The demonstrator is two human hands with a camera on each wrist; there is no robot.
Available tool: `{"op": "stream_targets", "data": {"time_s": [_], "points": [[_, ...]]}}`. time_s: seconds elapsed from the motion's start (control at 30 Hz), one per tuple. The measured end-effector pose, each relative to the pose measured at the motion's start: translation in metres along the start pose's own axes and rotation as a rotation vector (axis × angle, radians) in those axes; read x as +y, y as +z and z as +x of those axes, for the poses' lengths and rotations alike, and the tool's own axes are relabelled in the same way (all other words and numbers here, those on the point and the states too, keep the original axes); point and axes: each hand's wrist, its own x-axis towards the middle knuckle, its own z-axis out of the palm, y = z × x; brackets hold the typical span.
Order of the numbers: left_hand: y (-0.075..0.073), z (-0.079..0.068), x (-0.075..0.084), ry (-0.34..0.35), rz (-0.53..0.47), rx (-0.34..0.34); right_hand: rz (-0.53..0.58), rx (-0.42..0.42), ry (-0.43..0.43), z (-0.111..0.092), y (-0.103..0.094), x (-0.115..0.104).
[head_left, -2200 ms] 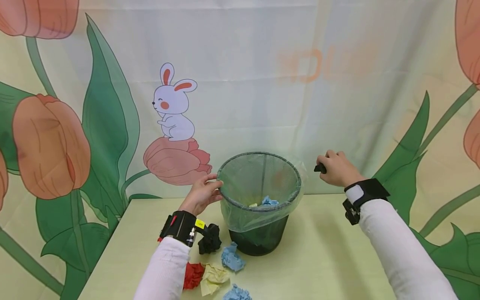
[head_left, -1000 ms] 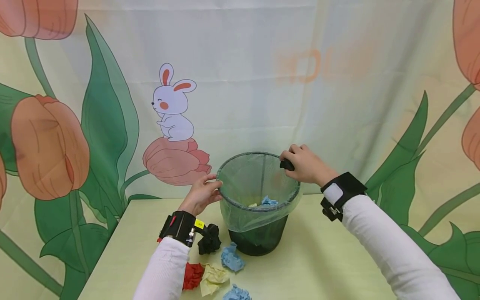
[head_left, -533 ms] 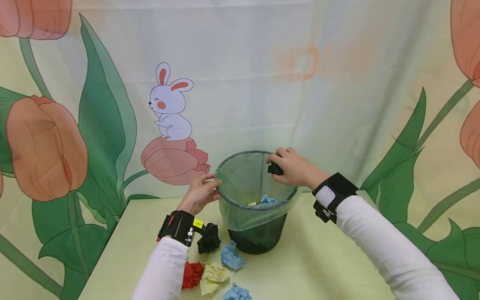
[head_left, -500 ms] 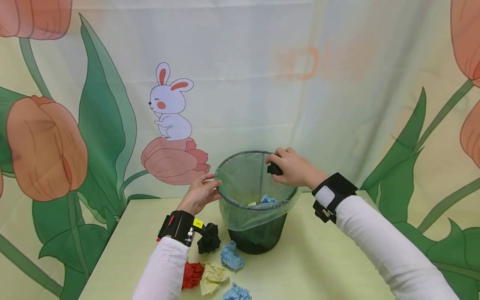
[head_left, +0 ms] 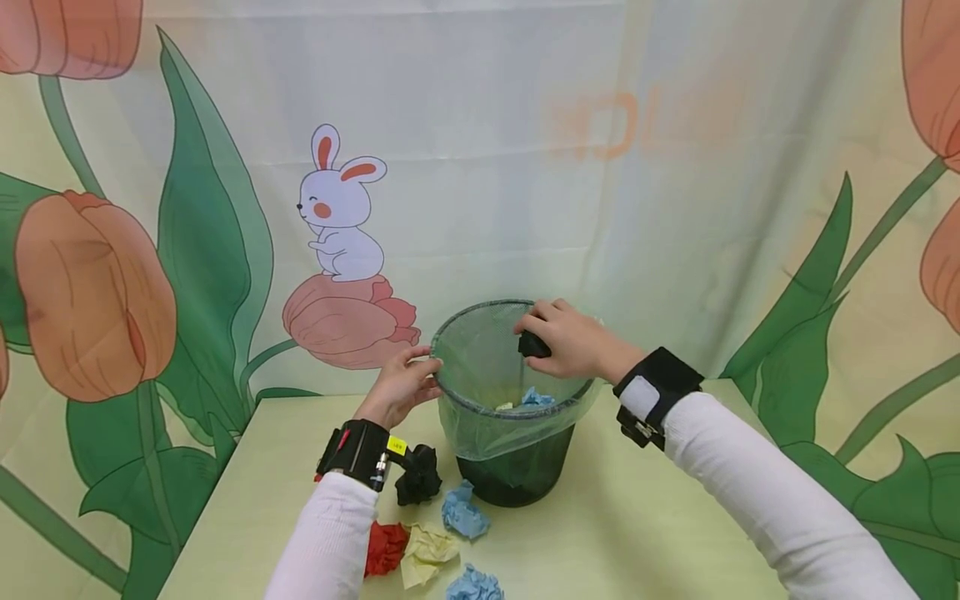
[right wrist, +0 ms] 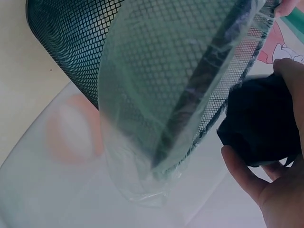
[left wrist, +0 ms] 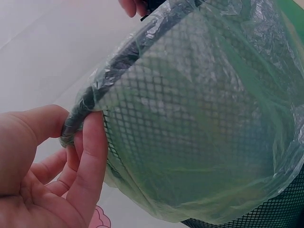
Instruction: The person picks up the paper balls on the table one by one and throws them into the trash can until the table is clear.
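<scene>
A dark mesh wastebasket (head_left: 517, 479) stands on the table, lined with a thin green plastic bag (left wrist: 190, 142) folded over its rim. My left hand (head_left: 401, 387) pinches the rim at the left side, thumb and fingers on either side of it in the left wrist view. My right hand (head_left: 573, 340) holds a crumpled black paper ball (right wrist: 261, 121) above the basket's opening, fingers curled around it. Inside the basket lie a crumpled blue paper ball (head_left: 537, 398) and a bit of yellow paper (head_left: 504, 407).
Left of and in front of the basket lie crumpled paper balls: black (head_left: 418, 475), blue (head_left: 465, 510), red (head_left: 386, 548), yellow (head_left: 427, 554) and another blue one (head_left: 475, 583). Behind the table (head_left: 645, 500) hangs a printed curtain (head_left: 487, 167) with tulips and a rabbit.
My right hand has carried the black paper ball leftward, from beside the basket to over its opening. My left hand keeps its place on the rim.
</scene>
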Motion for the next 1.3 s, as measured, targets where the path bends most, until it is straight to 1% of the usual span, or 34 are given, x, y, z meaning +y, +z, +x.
{"op": "stream_targets", "data": {"time_s": [0.23,0.53,0.73,0.97,1.07,1.17,1.3], "points": [[0.0006,0.0004,0.0009,-0.002,0.01,0.003,0.025,0.019,-0.019,0.0008,0.0015,-0.0001],[0.0013,0.0006,0.0012,-0.002,0.01,0.001,0.037,0.026,-0.012,-0.001,0.0035,0.0017],[0.0016,-0.0005,0.0015,-0.005,0.02,0.0,0.034,0.011,0.002,-0.0033,0.0033,0.0023],[0.0018,-0.0001,0.0011,-0.003,0.019,0.003,0.048,-0.027,0.035,-0.0047,0.0035,0.0021],[0.0016,0.0002,0.0006,-0.003,0.017,0.001,0.033,-0.019,0.034,-0.0052,0.0037,0.0028],[0.0015,0.0005,0.0006,-0.005,0.012,-0.002,-0.012,0.006,0.038,-0.0055,0.0038,0.0042],[0.0018,0.0002,0.0012,-0.005,0.011,-0.001,-0.049,0.024,0.059,-0.0061,0.0016,0.0044]]}}
